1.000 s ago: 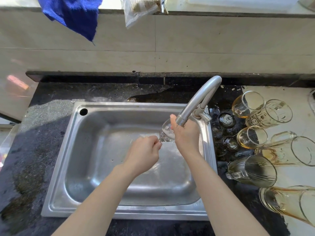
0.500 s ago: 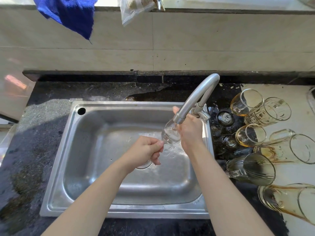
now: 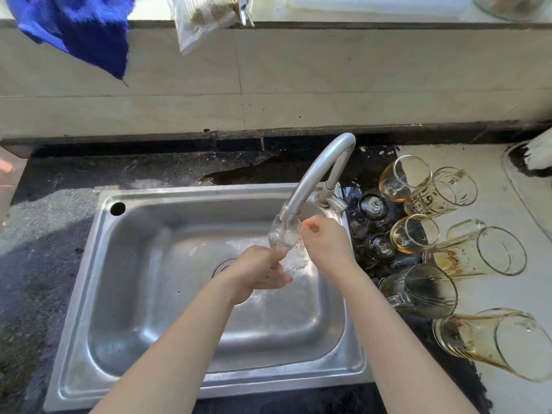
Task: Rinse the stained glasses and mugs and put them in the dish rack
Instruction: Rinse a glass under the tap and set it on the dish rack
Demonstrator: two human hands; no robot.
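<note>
A small clear stemmed glass (image 3: 282, 234) sits upright right under the tap spout (image 3: 310, 180), with water running into it and spilling over. My left hand (image 3: 257, 271) is closed around its stem and foot from below. My right hand (image 3: 324, 242) touches the bowl's right side with fingers and thumb. Both hands are over the steel sink (image 3: 98, 294). Several stained glasses and mugs lie on their sides on the counter to the right, among them a brown-streaked mug (image 3: 475, 252) and a large stained glass (image 3: 493, 342).
Two small glasses (image 3: 373, 206) stand upside down on the wet dark counter beside the tap base. A blue cloth (image 3: 77, 28) and a plastic bag (image 3: 203, 22) hang from the ledge above the tiled wall. No dish rack shows in view.
The glass has turned from tilted to upright under the spout. My left hand slid down onto the stem, and my right hand shifted from the tap side to the bowl's right.
</note>
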